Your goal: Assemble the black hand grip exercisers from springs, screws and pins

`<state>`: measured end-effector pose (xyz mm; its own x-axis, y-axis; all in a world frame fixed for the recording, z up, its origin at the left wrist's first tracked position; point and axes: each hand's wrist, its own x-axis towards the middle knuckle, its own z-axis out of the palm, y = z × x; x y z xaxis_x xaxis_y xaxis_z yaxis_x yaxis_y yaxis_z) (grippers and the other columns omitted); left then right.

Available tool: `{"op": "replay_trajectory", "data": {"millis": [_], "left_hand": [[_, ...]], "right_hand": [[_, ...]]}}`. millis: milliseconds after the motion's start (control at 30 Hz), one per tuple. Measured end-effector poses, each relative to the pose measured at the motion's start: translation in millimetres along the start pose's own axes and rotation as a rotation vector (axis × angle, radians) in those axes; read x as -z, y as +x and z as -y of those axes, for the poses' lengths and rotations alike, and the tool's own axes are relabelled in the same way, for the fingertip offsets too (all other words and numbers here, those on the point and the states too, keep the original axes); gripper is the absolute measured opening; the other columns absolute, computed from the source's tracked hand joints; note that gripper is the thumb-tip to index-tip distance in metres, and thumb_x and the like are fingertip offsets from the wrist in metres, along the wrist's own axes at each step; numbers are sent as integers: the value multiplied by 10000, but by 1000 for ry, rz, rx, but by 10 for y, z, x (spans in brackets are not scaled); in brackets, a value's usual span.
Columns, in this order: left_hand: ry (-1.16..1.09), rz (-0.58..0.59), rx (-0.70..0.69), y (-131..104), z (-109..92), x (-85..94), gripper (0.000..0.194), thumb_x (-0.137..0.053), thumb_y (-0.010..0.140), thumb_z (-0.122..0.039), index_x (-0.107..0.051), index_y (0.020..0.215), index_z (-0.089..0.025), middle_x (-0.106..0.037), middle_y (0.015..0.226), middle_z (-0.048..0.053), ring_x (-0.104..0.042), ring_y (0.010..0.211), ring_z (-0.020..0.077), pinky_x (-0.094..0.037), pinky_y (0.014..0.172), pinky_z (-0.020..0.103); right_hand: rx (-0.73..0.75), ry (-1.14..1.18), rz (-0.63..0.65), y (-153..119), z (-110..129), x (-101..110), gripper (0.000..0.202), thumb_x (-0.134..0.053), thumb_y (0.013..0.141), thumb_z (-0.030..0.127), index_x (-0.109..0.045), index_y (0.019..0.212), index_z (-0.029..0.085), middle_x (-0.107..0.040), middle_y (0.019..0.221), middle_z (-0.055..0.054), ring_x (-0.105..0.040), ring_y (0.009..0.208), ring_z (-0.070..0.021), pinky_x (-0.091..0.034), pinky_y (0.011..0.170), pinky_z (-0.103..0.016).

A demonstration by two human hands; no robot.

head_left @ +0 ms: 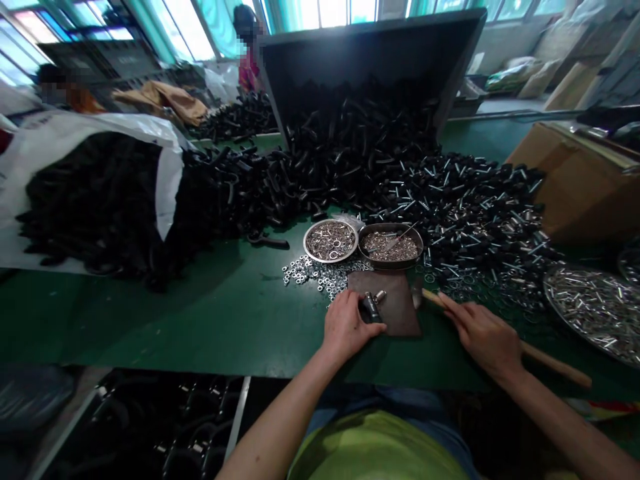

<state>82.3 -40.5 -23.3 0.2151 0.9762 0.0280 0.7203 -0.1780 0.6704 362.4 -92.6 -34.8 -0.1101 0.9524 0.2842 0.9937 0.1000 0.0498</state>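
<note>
My left hand [347,325] grips a small black plastic handle part [372,308] between thumb and fingers. The part rests on a brown square pad [404,308], with a short shiny metal piece [381,295] beside its upper end. My right hand [490,339] is wrapped around the wooden handle of a hammer [555,363]. The hammer's head [417,293] is at the right edge of the pad, apart from the black part. Loose metal nuts or rings [320,277] lie just beyond my left hand.
Behind the pad stand a round metal bowl [306,248] and a dark oval tin [395,265], both holding small metal pieces. Black handles [320,173] are heaped across the back. A cardboard box [590,187] and a tray of metal pins [595,313] stand right; a white sack [170,180] lies left.
</note>
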Motion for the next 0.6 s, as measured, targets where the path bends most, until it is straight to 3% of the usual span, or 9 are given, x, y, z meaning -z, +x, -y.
{"op": "replay_trajectory", "data": {"millis": [100,200,267,333,400,433,500,600], "left_hand": [[-275,-116,142,-72,-79,-31,564,-767,560,-515,-536,970,-206,-555,973,61,-516,966,258,-389,831,360],[-523,-174,218,-203,-237,-116,555,-763,595,-473,-530,1023,-208,-559,1023,73,-520,978,253,-390,849,357],[-591,-117,139,-248,-307,-150,496,-738,651,-410,-545,1063,-211,-565,1056,81,-525,986,244,-401,854,350],[-587,-14,3,-176,-274,-89,395,-687,715,-351,-582,1073,-221,-584,1055,79,-539,979,232,-414,857,342],[-513,-12,-34,56,-103,113,313,-640,758,-325,-618,1054,-227,-608,1032,74,-555,961,222,-424,862,340],[-452,-90,18,227,29,265,304,-623,773,-328,-621,1058,-223,-615,1030,74,-565,943,219,-430,858,342],[-216,-336,287,625,349,629,307,-626,776,-346,-626,1052,-212,-626,1009,76,-576,952,219,-433,870,336],[-107,-471,474,1164,831,1133,323,-561,834,-343,-609,1087,-149,-573,1136,172,-496,1134,299,-362,963,434]], "right_hand": [[-41,87,-61,36,71,40,361,-423,899,352,-602,1185,220,-654,938,-110,-583,906,-271,-437,714,-372],[-1,485,-19,164,497,157,448,-399,910,360,-422,1332,211,-640,1070,-97,-603,950,-222,-474,785,-353],[32,663,40,276,804,228,441,-407,906,360,-404,1325,222,-645,1084,-79,-629,912,-194,-497,767,-321],[22,689,17,386,988,255,319,-411,903,352,-532,1167,223,-660,1066,-74,-638,928,-202,-497,784,-323],[-1,619,-3,470,1016,234,251,-401,906,342,-603,1001,228,-690,993,-58,-654,901,-214,-498,768,-329],[-2,556,22,494,989,212,246,-398,907,337,-614,970,238,-704,943,-42,-668,850,-216,-502,721,-328],[32,386,118,507,913,165,231,-410,897,327,-625,957,269,-719,874,-9,-682,739,-220,-487,590,-318],[93,167,207,471,876,126,226,-413,884,302,-632,940,291,-720,862,13,-679,647,-218,-421,460,-296]]}}
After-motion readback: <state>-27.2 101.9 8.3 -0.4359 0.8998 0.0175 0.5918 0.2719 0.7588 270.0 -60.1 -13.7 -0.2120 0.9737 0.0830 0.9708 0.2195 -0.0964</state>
